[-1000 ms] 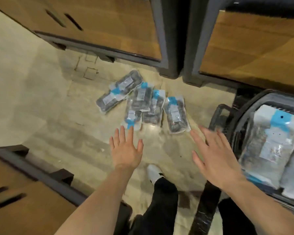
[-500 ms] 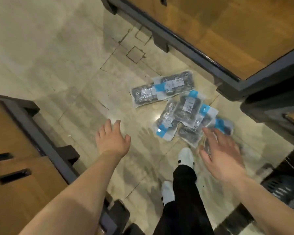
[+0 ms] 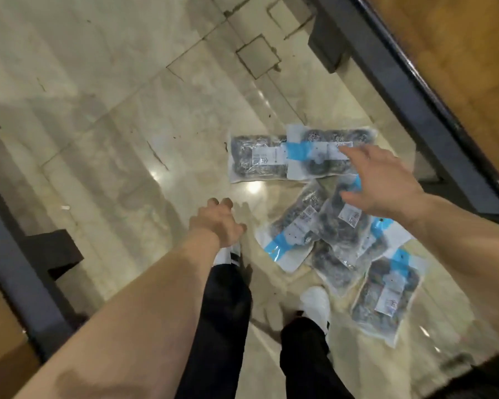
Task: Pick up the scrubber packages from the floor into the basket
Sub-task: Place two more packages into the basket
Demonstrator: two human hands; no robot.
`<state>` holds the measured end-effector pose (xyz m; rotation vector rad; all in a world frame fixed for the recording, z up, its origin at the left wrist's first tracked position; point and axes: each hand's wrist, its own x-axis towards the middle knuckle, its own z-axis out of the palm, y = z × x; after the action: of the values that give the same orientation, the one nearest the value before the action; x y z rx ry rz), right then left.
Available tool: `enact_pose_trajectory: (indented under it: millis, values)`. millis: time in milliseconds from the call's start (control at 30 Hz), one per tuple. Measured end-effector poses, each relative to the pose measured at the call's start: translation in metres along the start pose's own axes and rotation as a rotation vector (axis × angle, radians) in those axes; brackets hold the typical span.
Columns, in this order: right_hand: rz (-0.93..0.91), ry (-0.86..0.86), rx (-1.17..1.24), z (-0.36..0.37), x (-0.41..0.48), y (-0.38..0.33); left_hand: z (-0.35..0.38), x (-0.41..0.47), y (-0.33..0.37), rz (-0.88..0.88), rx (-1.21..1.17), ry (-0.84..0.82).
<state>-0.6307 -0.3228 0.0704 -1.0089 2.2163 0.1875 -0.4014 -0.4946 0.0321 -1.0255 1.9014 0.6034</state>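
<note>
Several clear scrubber packages with blue bands lie on the tiled floor. Two overlap at the far end [image 3: 258,156], a cluster of three [image 3: 333,226] lies in the middle, and one [image 3: 386,295] sits nearest my feet. My right hand [image 3: 383,182] hovers over the cluster and the far pair, fingers spread, holding nothing. My left hand [image 3: 218,223] hangs left of the cluster with fingers loosely curled, empty. Only a dark corner of the basket [image 3: 496,370] shows at the bottom right.
A wooden cabinet with a dark metal frame [image 3: 409,90] runs along the right. Another dark-framed wooden unit [image 3: 18,272] stands at the left. My legs in black trousers and white shoes [image 3: 314,303] stand just below the packages.
The view has swung down and closer to the packages. My right hand moved forward from the nearest package to above the cluster and far pair. The left hand's fingers curled.
</note>
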Motion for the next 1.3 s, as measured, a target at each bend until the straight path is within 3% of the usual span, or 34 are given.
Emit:
enact_pose_trajectory:
  millis: [200,500,667,833,1033,1167,1300]
  values:
    - [0.003,-0.013,-0.13,0.039,0.122,0.001,-0.022,0.123,0.006,0.203,0.271,0.334]
    - [-0.099,-0.136,-0.495,0.111,0.214,0.047,0.004,0.246,0.032,0.434,0.621,0.41]
    - [-0.209,-0.038,-0.517,0.118,0.223,0.065,-0.006,0.267,0.039,0.455,0.637,0.448]
    - [-0.301,0.065,-0.529,0.119,0.224,0.069,-0.014,0.267,0.05,0.452,0.67,0.427]
    - [-0.267,0.126,-0.395,0.085,0.196,0.067,-0.04,0.243,0.049,0.395,0.729,0.441]
    - [-0.241,0.176,-0.297,0.036,0.139,0.046,-0.07,0.165,0.023,0.242,0.619,0.449]
    - [-0.29,0.231,-0.348,-0.047,0.055,-0.005,-0.122,0.042,-0.012,0.085,0.541,0.444]
